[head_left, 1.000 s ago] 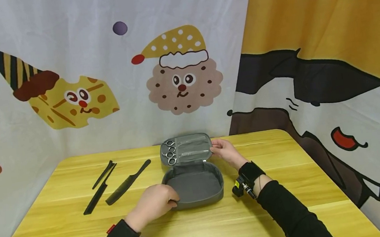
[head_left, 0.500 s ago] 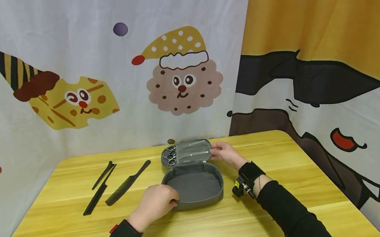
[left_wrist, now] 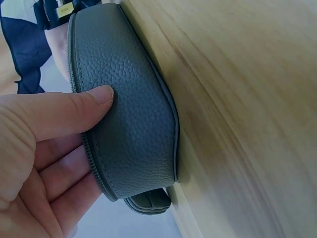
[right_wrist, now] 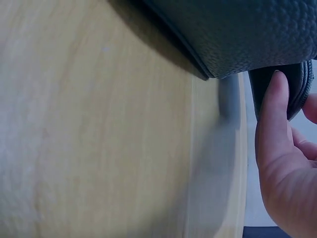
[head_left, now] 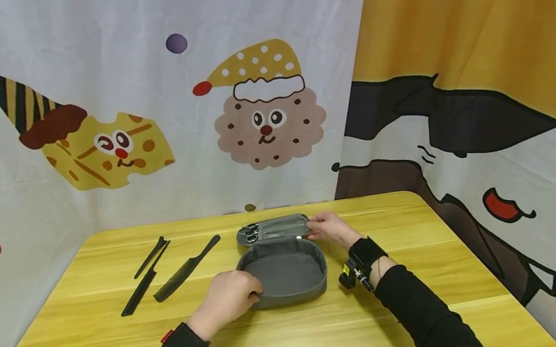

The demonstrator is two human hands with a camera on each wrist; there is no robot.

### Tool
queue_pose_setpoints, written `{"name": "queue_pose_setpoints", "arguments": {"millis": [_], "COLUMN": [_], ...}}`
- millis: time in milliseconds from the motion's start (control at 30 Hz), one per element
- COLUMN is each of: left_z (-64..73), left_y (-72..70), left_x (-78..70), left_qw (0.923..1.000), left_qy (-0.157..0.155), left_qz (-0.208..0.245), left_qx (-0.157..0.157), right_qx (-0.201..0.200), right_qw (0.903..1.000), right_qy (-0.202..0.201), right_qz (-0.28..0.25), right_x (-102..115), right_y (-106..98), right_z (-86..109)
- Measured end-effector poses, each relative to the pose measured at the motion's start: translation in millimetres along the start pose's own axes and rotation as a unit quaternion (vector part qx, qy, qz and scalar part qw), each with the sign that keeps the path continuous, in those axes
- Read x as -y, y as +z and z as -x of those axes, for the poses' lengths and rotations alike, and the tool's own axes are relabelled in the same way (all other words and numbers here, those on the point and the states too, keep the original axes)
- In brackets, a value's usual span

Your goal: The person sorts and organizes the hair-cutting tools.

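One container: a grey zip case (head_left: 292,296), unzipped, stands at mid-table (head_left: 327,334) near the far edge, its lid (head_left: 286,227) folded back behind the base. Contents: silver scissors (head_left: 251,233), ring handles at the lid's left end; exact number cannot be told. Left hand (head_left: 231,295) pinches the base's front-left wall, thumb outside, fingers inside. Right hand (head_left: 333,229) pinches the lid's right edge. Left of the case, on the table: two black combs, one broad (head_left: 186,271), one narrow-tailed (head_left: 139,292); one slim black clip (head_left: 148,257).
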State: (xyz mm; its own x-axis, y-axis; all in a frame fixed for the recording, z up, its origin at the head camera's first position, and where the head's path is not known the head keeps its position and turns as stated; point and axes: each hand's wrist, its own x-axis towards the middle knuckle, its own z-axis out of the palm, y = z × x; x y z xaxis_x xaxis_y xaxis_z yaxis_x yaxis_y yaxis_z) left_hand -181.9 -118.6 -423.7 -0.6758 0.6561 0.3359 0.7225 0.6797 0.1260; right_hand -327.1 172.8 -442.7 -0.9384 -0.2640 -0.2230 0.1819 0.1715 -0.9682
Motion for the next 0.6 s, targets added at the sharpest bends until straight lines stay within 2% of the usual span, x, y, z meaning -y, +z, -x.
{"name": "queue_pose_setpoints", "arguments": {"millis": [300, 600], "left_z": [1.4, 0.9], "left_y": [1.0, 0.5], "left_x": [2.3, 2.0], "left_qw": [1.0, 0.9999], "left_qy": [-0.005, -0.004], "left_qz": [-0.004, -0.011], "left_qx": [-0.005, -0.006], "right_qx": [-0.009, 0.001], "right_qw": [0.9993, 0.9985], "right_qy": [0.037, 0.054], "right_qz": [-0.007, -0.005], "right_x": [1.0, -1.2], "right_y": [-0.4, -0.1], "right_z": [2.3, 0.5]}}
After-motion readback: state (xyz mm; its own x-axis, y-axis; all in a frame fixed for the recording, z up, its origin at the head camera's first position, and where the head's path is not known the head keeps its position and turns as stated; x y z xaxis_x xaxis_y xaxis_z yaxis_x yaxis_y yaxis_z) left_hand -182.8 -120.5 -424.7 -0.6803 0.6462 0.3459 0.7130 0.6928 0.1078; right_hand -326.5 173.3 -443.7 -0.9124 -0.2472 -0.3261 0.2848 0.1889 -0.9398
